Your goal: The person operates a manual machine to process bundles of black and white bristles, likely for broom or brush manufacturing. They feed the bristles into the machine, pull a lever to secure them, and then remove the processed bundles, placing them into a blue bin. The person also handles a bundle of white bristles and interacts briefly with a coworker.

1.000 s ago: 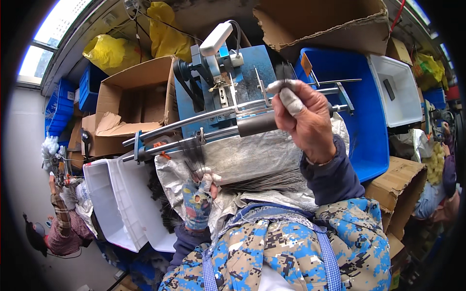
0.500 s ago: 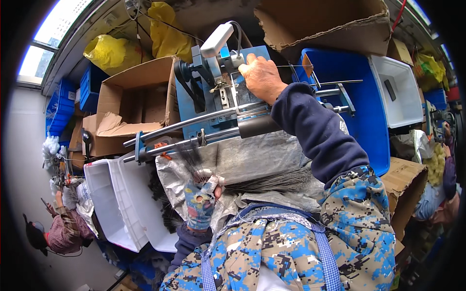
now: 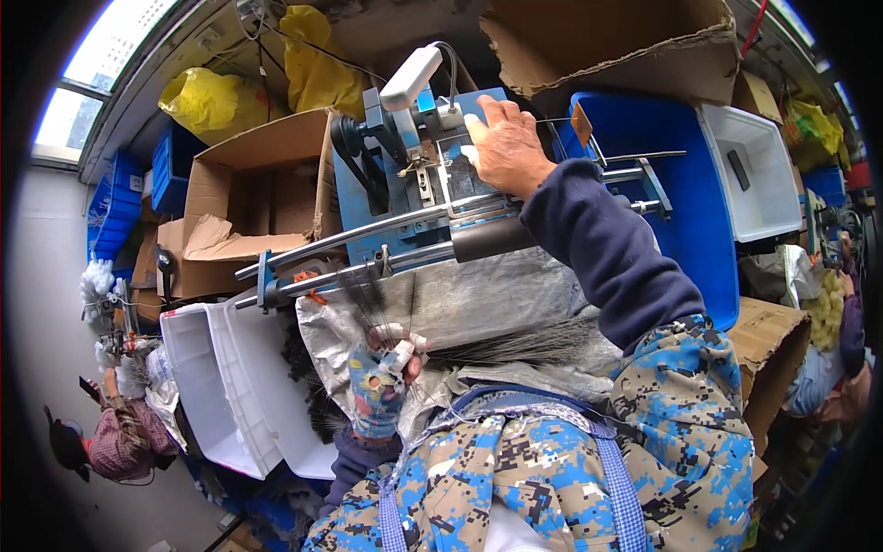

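Note:
My right hand (image 3: 509,152) is over the bed of a blue bench machine (image 3: 377,244), its thumb and fingers apart. White wrapping covers its thumb and a fingertip. A thin rod (image 3: 556,120) runs from behind this hand toward a small orange-brown plate (image 3: 581,124). Low and to the left, my left hand (image 3: 405,354), with taped fingers and a patterned cuff, is closed around thin dark wires (image 3: 368,299) that fan upward. More long dark wires (image 3: 524,345) lie in a bundle on a grey sheet (image 3: 497,285) across my lap.
Metal rails (image 3: 368,228) cross the machine's front. White bins (image 3: 221,386) stand at left, beside an open carton (image 3: 258,198). To the right are a blue bin (image 3: 704,212), a white tub (image 3: 754,175) and another carton (image 3: 768,345). Other people work at both edges.
My right hand has shifted slightly right and down from the machine's head, and its fingers have spread. My left hand has turned a little, still holding the wires.

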The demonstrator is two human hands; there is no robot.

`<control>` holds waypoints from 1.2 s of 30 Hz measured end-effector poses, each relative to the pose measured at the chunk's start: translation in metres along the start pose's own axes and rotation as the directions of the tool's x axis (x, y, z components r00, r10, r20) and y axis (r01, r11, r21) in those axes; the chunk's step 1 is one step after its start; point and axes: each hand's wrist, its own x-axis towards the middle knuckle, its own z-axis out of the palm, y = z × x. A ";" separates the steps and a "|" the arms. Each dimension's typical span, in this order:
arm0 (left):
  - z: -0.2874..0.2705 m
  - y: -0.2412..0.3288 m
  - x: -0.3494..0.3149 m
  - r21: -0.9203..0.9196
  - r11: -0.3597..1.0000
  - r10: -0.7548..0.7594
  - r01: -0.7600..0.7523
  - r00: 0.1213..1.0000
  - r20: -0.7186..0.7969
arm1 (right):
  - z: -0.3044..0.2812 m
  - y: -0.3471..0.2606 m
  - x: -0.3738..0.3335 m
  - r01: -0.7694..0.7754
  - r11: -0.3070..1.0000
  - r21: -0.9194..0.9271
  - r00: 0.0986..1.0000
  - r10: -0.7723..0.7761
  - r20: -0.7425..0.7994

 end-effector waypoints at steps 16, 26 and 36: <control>0.000 -0.008 -0.001 -0.060 0.998 -0.016 0.015 1.000 -0.012 | -0.009 -0.039 -0.018 -0.125 0.985 0.122 0.978 0.101 0.185; 0.011 0.006 -0.003 0.060 0.998 -0.011 0.012 1.000 -0.012 | 0.002 -0.054 -0.013 -0.044 0.986 0.160 0.986 0.017 0.163; 0.013 0.001 0.004 -0.046 0.999 0.026 -0.024 0.998 0.049 | -0.031 0.033 -0.005 -0.019 0.965 -0.262 0.999 0.007 -0.044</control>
